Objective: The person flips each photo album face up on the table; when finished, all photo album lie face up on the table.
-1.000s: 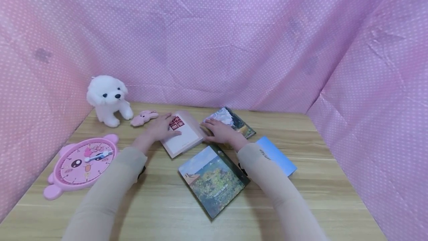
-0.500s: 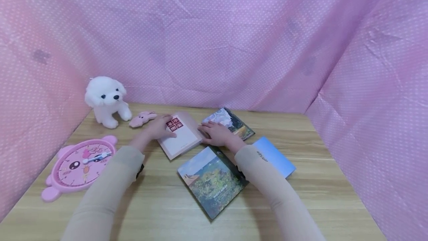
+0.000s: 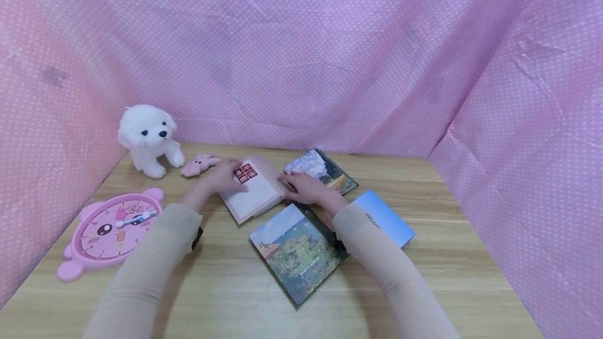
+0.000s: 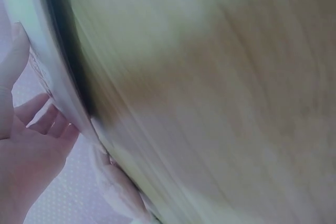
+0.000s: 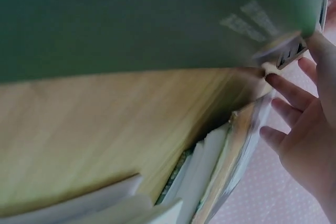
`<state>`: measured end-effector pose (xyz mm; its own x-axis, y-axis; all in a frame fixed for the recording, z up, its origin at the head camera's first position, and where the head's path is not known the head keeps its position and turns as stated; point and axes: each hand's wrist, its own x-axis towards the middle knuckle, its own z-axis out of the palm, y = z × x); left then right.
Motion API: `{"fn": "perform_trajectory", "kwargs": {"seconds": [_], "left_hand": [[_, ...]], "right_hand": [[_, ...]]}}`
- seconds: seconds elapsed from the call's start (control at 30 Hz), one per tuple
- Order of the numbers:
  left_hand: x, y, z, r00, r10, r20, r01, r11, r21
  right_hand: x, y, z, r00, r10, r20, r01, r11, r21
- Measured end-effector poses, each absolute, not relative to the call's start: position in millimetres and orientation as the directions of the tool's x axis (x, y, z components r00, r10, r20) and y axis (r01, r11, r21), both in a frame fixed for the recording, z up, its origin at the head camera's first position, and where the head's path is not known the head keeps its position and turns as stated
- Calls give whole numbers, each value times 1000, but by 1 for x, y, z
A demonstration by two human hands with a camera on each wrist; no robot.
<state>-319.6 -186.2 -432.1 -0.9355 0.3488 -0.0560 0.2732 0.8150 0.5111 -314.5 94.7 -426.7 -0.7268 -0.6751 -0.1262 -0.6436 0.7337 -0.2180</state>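
Observation:
A white book (image 3: 256,196) with red squares of characters on its cover lies tilted on the wooden table, a pinkish margin along its far right side. My left hand (image 3: 221,179) holds its left edge, thumb on the cover; the left wrist view shows the thumb (image 4: 16,51) above and the fingers (image 4: 55,121) at the edge. My right hand (image 3: 308,190) pinches its right edge, in front of a book with a cloud painting (image 3: 311,165). In the right wrist view, that hand's fingertips (image 5: 275,82) are at a corner with printed marks. Undersides of both hands are hidden from above.
A photo album (image 3: 297,255) lies nearest me, and a blue book (image 3: 383,218) is partly under my right sleeve. To the left are a pink clock (image 3: 115,229), a white plush dog (image 3: 151,140) and a small pink toy (image 3: 199,165). Pink curtains surround the table.
My right hand has shifted slightly left, off the cloud-painted book, and its fingers have drawn in at the white book's right edge. The left hand stays at the left edge.

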Motion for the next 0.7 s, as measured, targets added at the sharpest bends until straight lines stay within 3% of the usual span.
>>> {"fn": "perform_trajectory", "kwargs": {"seconds": [0.2, 0.7], "left_hand": [[-315, -184, -425, -941, 332, -70, 244, 806, 539], [-312, -175, -412, -974, 227, -6, 173, 761, 625]], "right_hand": [[-317, 97, -420, -701, -703, -118, -626, 686, -371], [-310, 95, -393, -703, -711, -15, -644, 646, -410]]}}
